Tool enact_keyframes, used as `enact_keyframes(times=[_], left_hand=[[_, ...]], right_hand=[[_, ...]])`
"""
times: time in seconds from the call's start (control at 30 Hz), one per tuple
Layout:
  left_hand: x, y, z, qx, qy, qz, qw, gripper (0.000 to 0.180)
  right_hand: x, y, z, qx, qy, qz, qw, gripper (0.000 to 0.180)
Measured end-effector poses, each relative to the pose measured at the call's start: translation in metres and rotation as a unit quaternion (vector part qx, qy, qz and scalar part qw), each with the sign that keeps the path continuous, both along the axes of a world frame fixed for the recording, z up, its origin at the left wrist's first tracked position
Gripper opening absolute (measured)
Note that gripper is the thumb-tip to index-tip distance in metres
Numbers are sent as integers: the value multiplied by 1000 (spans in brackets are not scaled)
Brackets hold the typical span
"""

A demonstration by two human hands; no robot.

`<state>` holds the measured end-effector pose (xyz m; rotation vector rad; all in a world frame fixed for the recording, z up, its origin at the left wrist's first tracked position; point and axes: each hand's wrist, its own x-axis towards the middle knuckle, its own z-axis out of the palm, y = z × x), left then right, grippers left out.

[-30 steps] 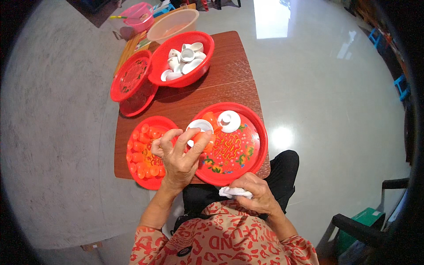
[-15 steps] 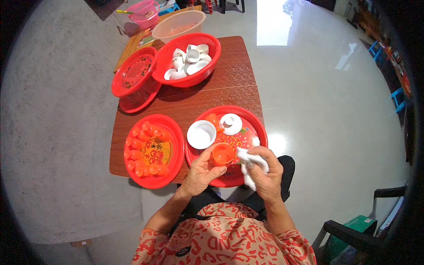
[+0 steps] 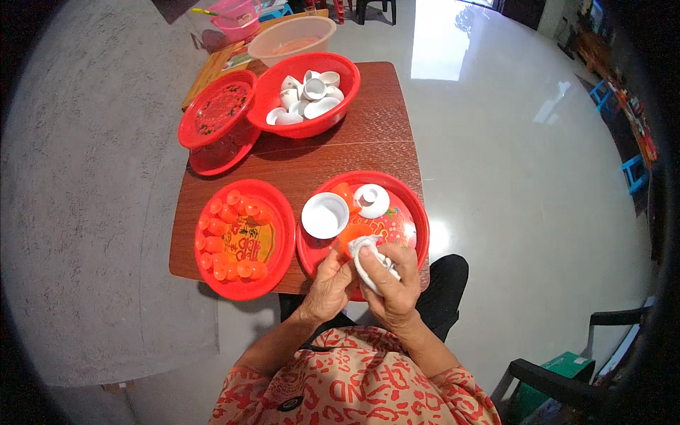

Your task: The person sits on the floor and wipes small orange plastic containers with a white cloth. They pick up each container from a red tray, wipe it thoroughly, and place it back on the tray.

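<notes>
Over the near edge of a round red tray [image 3: 421,205], my left hand [image 3: 329,287] is closed on a small orange cup [image 3: 354,232]. My right hand [image 3: 395,287] grips a white cloth [image 3: 373,263] and presses it against the cup, covering part of it. In that tray sit a white bowl [image 3: 325,215], a white lid with a knob [image 3: 372,201] and another orange cup [image 3: 343,191], partly hidden behind the bowl. To the left, a second red tray [image 3: 283,205] carries several orange cups [image 3: 214,244] along its left and lower side.
Farther back on the brown wooden table [image 3: 375,106], a red basin [image 3: 350,74] holds several white cups and bowls. Beside it a red patterned tray [image 3: 185,117] leans on another red vessel. A pale plastic basin [image 3: 326,28] stands behind. A black-armed chair [image 3: 552,382] is at lower right.
My right hand has moved left, bringing the white cloth onto the orange cup. My left hand has turned the cup, whose opening faced up before and is now partly covered.
</notes>
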<state>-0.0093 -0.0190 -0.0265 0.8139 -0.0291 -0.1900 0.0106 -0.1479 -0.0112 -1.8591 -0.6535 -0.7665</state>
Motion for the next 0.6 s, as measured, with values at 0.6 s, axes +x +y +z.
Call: enact_keyframes(times=[0.6], left_hand=[[4, 26, 29, 545, -264, 0, 796, 56]], right_hand=[[17, -54, 35, -97, 261, 263, 924, 39]])
